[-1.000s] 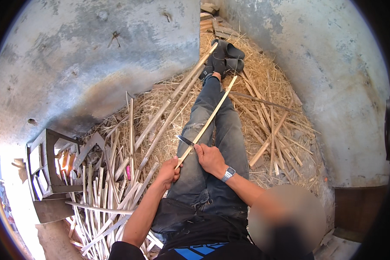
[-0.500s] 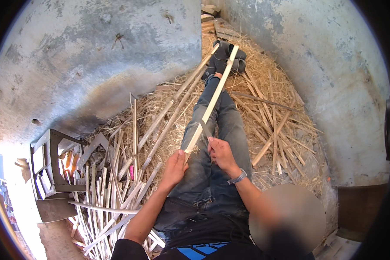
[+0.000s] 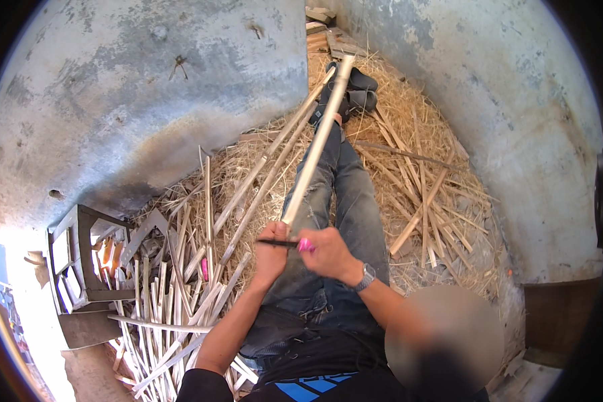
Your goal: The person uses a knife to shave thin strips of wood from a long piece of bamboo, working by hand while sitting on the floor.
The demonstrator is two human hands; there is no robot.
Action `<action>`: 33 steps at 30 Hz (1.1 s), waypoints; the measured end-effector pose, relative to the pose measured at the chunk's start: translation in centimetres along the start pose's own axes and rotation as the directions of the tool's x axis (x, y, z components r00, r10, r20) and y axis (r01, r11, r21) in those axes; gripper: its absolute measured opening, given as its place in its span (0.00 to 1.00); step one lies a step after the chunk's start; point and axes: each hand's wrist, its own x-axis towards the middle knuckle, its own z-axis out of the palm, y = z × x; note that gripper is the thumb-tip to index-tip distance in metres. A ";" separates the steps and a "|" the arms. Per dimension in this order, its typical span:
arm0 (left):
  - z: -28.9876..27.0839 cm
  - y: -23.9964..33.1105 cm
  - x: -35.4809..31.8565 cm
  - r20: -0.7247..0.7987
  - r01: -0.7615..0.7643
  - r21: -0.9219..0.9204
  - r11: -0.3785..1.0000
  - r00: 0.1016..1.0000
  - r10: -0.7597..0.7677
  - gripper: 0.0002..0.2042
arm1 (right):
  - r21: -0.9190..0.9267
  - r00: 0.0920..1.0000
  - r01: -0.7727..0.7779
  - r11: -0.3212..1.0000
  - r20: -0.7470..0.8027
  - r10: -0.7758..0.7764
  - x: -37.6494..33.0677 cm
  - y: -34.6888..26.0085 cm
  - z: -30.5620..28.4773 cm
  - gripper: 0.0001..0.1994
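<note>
With left grip [image 3: 271, 258], holds the near end of a strip [image 3: 318, 142] stretching ahead of it. With right grip [image 3: 331, 250], just beside, clasps a knife [image 3: 281, 243] pointing across left grip; could cut it through a slip.

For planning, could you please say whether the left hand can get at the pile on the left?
Probably yes: the pile lies beside the left arm, seemingly unblocked, but the left hand holds a strip, with the knife over that hand.

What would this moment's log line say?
left hand: gripping wooden strip | right hand: holding knife | stick pile: left side
</note>
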 end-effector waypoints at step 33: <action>-5.6 -5.8 -2.5 0.173 0.004 0.443 0.897 0.981 -0.089 0.22 | -0.134 0.878 -0.460 0.878 -0.217 0.426 0.9 12.9 -0.2 0.26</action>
